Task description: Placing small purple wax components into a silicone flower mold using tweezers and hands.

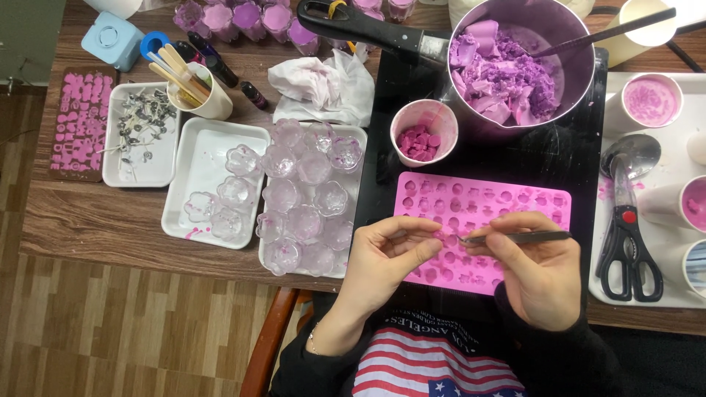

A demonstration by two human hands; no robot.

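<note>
A pink silicone mould with several small shaped cavities lies on a black surface in front of me. My left hand rests on the mould's near left part, fingers curled and pinching at a cavity. My right hand holds thin metal tweezers whose tip points left, meeting my left fingertips over the mould. Just behind the mould stands a small pink cup with dark pink wax pieces.
A steel pot of purple wax chunks with a black handle sits behind. Two white trays at left hold several clear flower-shaped glass holders. A tray of wicks, a cup of wooden sticks, scissors, a spoon and pink-filled cups surround.
</note>
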